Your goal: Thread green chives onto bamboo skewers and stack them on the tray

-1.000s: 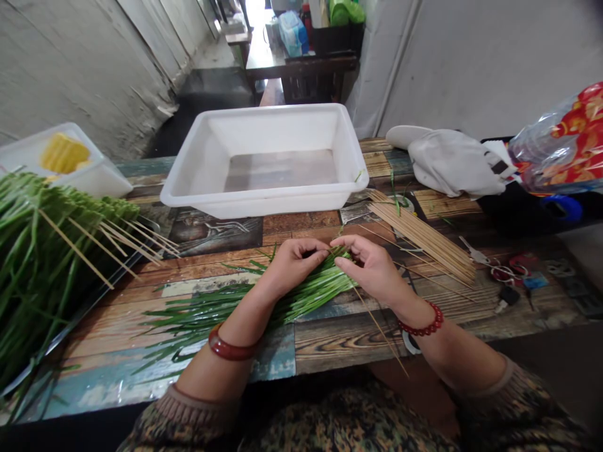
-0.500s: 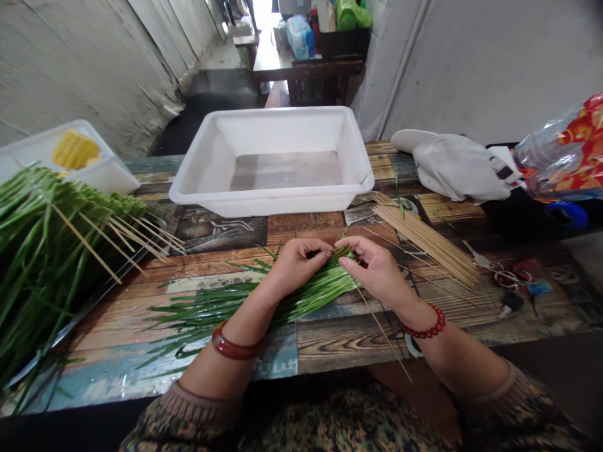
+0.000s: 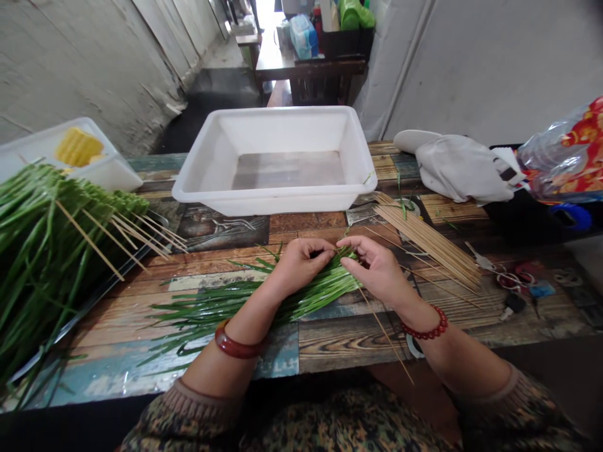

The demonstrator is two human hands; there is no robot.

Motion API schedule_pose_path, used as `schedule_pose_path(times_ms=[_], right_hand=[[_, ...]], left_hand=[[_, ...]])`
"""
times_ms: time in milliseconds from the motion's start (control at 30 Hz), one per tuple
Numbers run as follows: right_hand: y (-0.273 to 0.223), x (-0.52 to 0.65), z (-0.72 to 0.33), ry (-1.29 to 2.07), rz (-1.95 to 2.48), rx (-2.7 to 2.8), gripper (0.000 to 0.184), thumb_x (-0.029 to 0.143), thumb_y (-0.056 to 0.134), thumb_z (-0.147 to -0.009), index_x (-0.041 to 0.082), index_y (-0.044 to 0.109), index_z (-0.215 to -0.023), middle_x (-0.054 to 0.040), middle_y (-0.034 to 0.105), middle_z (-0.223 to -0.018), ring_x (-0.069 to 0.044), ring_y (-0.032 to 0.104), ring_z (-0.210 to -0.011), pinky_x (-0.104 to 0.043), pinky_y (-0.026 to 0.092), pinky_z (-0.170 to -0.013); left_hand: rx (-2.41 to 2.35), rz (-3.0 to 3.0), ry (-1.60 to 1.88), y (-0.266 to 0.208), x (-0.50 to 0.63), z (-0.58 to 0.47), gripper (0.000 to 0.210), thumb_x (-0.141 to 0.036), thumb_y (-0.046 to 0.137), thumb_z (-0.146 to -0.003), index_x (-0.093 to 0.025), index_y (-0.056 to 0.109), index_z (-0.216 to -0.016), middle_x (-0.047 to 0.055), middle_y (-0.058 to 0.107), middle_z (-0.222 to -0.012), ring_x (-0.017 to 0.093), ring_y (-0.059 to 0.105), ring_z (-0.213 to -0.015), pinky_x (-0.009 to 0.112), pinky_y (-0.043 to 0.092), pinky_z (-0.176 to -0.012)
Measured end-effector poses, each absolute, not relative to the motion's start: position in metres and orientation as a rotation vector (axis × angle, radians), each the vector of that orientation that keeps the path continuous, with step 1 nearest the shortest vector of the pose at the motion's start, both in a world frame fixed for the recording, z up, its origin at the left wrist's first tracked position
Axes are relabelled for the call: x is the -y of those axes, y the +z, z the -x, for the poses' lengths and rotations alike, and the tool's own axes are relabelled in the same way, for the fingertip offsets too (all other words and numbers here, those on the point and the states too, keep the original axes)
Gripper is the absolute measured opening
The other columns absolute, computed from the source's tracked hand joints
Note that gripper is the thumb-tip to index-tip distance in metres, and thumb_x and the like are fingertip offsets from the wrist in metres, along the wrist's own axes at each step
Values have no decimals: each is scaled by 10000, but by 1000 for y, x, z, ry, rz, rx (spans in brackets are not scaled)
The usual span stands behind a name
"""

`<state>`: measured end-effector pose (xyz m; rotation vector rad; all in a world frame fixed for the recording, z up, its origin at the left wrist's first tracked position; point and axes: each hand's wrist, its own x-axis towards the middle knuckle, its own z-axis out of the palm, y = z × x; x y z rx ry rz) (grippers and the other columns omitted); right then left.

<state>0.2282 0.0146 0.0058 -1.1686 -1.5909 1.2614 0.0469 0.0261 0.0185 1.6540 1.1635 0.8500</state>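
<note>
Garlic chives (image 3: 313,302) lie in a loose bunch on the table, leaves fanning left and pale stem ends to the right. My left hand (image 3: 301,269) is closed in a pinch at the upper edge of the stem ends. Close beside it, my right hand (image 3: 372,265) curls with thumb and fingers pinched around chive stems. Exactly which stems each holds is partly hidden by the fingers. A single bamboo skewer (image 3: 389,342) slants from beneath my right hand past the table's front edge.
A white plastic tub (image 3: 277,199) stands at the back. Left, skewered chives (image 3: 44,245) are heaped on a metal tray, beside a container with yellow corn-like pieces (image 3: 75,147). Right are bundled bamboo skewers (image 3: 431,245), keys (image 3: 511,304) and a pale cap (image 3: 464,166).
The whole view has shifted very slightly. Both hands keep nearly the same pose at the stem ends.
</note>
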Motion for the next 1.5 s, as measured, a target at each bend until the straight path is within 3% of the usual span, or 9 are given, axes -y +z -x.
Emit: schedule_pose_path(times_ms=[633,933,1333,1500], right_hand=[[5,-15,-228,1221,1200,1615,233,224,602,-800,177,640,-1025,-12,635,-781,-133,567,-664,-249,457,-614],[1,-15,-229,1205,1186,1606,179,240,609,-818,172,634,-982,-22,647,-795,-137,576,-675,-249,461,-624],[-5,-15,-231,1158,1210,1634,162,255,630,-827,188,642,-974,-28,646,-829,-148,587,-698,-261,480,-646],[-5,-9,-236,1235,1174,1619,198,327,650,-856,219,629,-1021,-33,648,-880,-158,607,-720,-264,495,-630]], left_hand=[[-1178,-1756,814,21,-25,-49,217,-206,556,-843,-126,743,-768,33,731,-741,148,645,-699,209,459,-645],[-1208,-1748,808,24,-23,-43,230,-220,553,-854,-138,766,-883,54,771,-868,173,681,-777,232,486,-694],[-1182,-1736,884,22,-19,-48,165,-185,578,-826,-137,730,-787,41,726,-765,145,637,-717,218,456,-652],[-1122,-1667,825,25,-16,-47,210,-272,590,-857,-117,730,-875,55,728,-818,147,627,-741,215,454,-668]])
